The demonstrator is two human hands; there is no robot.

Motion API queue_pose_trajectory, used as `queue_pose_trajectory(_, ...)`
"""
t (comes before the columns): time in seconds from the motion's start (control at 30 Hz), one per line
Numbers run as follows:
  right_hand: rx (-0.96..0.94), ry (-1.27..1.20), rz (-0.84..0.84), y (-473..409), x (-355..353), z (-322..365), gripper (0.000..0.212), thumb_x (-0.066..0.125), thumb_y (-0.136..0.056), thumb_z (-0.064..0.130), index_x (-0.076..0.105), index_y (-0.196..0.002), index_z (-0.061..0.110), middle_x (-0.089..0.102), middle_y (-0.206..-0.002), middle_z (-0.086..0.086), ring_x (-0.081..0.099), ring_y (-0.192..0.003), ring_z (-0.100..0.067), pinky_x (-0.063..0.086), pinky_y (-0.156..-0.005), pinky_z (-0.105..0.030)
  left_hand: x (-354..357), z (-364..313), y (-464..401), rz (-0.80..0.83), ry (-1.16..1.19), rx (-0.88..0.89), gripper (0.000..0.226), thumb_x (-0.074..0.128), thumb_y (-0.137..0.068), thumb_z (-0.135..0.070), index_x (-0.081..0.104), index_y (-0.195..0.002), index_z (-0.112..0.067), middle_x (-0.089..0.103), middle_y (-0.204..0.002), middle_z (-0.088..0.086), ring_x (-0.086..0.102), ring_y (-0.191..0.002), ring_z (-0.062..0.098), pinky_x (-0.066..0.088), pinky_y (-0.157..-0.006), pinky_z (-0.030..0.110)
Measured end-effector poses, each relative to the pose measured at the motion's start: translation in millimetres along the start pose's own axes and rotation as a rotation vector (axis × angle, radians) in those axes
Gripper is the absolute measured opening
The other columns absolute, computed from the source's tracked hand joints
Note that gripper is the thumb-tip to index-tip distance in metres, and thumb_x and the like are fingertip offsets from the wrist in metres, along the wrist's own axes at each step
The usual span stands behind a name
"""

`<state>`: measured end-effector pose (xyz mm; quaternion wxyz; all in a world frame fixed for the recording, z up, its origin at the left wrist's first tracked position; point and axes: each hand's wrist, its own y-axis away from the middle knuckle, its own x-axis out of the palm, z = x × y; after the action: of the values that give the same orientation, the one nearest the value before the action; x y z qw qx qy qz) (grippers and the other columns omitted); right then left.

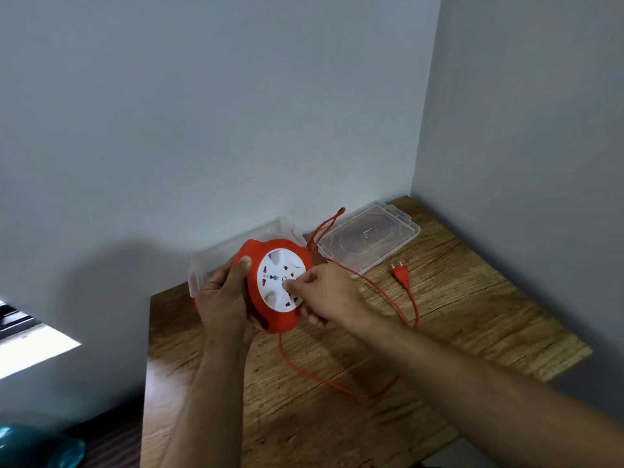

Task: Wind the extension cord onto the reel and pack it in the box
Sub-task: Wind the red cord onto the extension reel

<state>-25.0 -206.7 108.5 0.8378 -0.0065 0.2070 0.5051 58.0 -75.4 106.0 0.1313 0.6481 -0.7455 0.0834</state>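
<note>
Reel (275, 285) upright, white face twd camera, L hand (224, 295) fingers clamped round it, R hand (324, 292) fingers pinching hub.

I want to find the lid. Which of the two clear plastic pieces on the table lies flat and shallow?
The lid is the right piece, near the corner of the walls, shallow. The deeper box stands behind the reel.

Reel (266, 292): round red housing, white socket face turned up toward camera, held tilted above bench, in front of box. Cord (368, 285): red, mostly unwound; leaves reel bottom, loops across bench, second run passes behind reel with loop raised near wall. Plug (399, 272): red, two-pin, flat on bench. Box (233, 255): clear plastic, open, against wall. Lid (369, 238): clear, separate, flat beside box.
</note>
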Motion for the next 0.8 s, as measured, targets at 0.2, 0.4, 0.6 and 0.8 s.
queue_pose_trajectory(0.2,-1.047,0.991,0.058,-13,-29,-23,0.049,0.063,-0.091,0.029,0.05,-0.139,0.036,0.048,-0.143,-0.016,0.066,-0.105,-0.037,0.059,-0.065,-0.043,-11,-6,-3,0.077,-0.049,-0.166,0.009,0.074,-0.09,-0.015,0.082,-0.087,-0.015,0.082,-0.089,0.01,0.08,-0.078,0.03,0.064,-0.059,0.039)
queue_pose_trajectory(0.4,-1.31,1.394,0.253,-32,-42,-16,0.068,0.066,-0.093,0.032,0.03,-0.15,0.043,0.048,-0.139,-0.017,0.068,-0.085,-0.032,0.055,-0.049,-0.034,-14,-7,-3,0.214,-0.137,-0.259,0.009,0.075,-0.087,-0.014,0.079,-0.094,-0.012,0.082,-0.092,0.017,0.079,-0.077,0.04,0.063,-0.057,0.046)
queue_pose_trajectory(0.6,-1.185,1.309,0.153,-28,-19,-27,0.054,0.058,-0.096,0.034,0.03,-0.141,0.043,0.048,-0.131,-0.021,0.064,-0.057,-0.033,0.041,-0.042,-0.033,-6,-12,-5,0.224,-0.065,-0.293,0.012,0.069,-0.089,-0.007,0.08,-0.093,-0.001,0.08,-0.089,0.022,0.079,-0.071,0.036,0.062,-0.054,0.044)
queue_pose_trajectory(0.8,-0.464,0.468,-0.175,-11,11,-15,0.062,0.061,-0.076,0.057,0.038,-0.131,0.04,0.073,-0.095,-0.004,0.07,-0.076,-0.029,0.053,-0.062,-0.035,5,-14,-8,0.143,-0.077,-0.148,0.009,0.074,-0.087,-0.003,0.078,-0.093,-0.006,0.082,-0.079,0.01,0.078,-0.072,0.027,0.063,-0.058,0.036)
